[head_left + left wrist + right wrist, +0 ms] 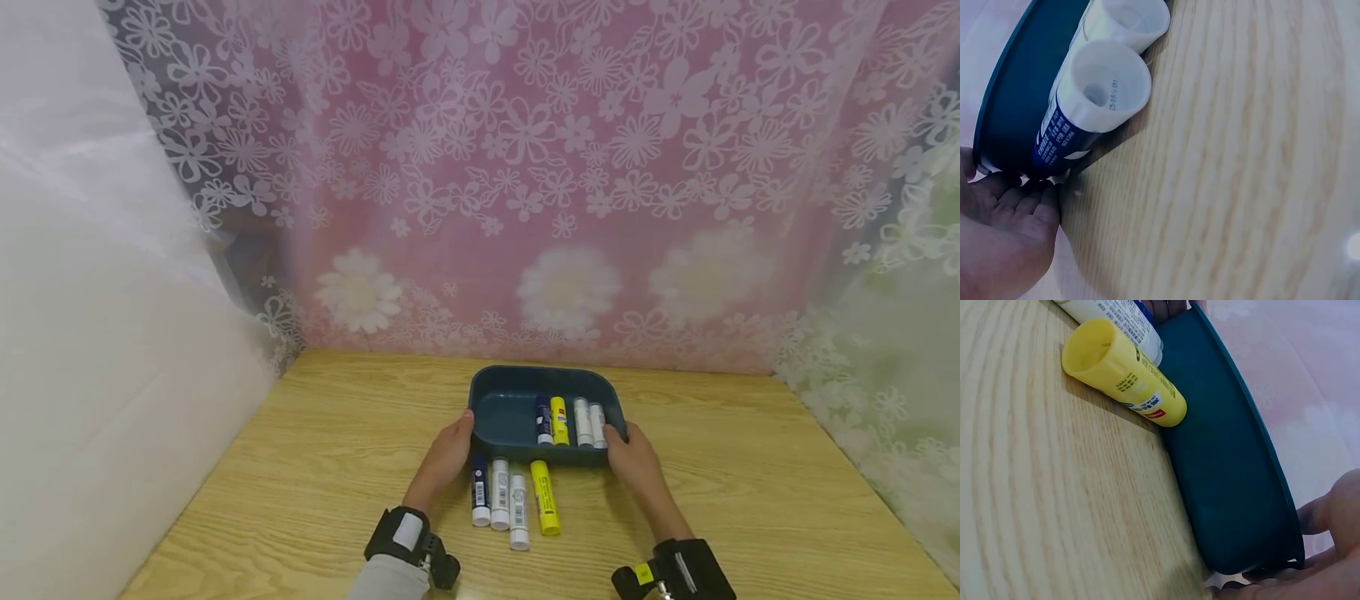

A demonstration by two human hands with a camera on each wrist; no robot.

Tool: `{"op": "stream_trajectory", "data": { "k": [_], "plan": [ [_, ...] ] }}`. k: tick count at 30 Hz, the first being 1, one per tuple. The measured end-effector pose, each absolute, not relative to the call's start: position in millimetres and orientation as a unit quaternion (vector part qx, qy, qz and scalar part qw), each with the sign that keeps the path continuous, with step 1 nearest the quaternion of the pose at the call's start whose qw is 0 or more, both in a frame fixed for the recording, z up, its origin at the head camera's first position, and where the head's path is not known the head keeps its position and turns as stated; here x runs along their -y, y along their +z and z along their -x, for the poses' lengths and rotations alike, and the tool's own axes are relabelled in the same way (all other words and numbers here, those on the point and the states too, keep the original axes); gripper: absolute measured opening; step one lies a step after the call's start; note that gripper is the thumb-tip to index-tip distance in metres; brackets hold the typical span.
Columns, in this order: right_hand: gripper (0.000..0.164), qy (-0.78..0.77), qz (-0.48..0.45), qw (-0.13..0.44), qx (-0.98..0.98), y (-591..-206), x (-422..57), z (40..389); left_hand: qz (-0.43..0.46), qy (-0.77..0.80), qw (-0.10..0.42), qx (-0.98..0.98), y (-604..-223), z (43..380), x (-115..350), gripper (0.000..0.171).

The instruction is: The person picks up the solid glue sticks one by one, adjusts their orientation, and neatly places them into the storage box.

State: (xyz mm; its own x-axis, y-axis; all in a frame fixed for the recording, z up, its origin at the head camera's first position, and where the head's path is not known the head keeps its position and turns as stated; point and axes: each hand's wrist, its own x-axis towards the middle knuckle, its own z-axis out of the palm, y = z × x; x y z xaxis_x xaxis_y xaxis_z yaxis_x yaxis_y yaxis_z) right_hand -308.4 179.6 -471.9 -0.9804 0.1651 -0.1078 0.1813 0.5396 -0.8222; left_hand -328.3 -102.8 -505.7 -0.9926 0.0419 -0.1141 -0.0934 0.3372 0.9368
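A dark teal tray [498, 421] is gripped at its two ends. My left hand [450, 446] holds the left end, its thumb at the rim; my right hand [633, 458] holds the right end. Inside stand or lie a navy glue stick [543, 421], a yellow glue stick [559, 421] and two white glue sticks [582, 422] to the right. On the table before the tray lie another navy glue stick [1063, 134] with a white end, two white ones [500, 496] and a yellow one [1129, 375]. Parts of my fingers are hidden beneath the tray.
The wood-grain table [337, 467] extends on both sides of the tray. Behind it hangs a pink flowered curtain [480, 208]. White sheeting [112, 292] borders the left side, and a floral sheet [885, 358] the right.
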Motion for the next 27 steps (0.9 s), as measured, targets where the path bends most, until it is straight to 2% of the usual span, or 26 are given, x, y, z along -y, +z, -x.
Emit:
{"op": "stream_trajectory", "data": {
  "k": [12, 27],
  "plan": [
    [0.056, -0.516, -0.115, -0.001, -0.849, -482.3, -182.0, 305.3, 0.01, 0.574, 0.058, -0.817, -508.2, 329.1, 102.8, 0.07],
    [0.052, -0.48, -0.109, -0.041, -0.87, -487.8, -183.3, 303.9, 0.011, 0.568, 0.058, -0.821, -505.7, 327.9, 103.0, 0.079]
  ]
}}
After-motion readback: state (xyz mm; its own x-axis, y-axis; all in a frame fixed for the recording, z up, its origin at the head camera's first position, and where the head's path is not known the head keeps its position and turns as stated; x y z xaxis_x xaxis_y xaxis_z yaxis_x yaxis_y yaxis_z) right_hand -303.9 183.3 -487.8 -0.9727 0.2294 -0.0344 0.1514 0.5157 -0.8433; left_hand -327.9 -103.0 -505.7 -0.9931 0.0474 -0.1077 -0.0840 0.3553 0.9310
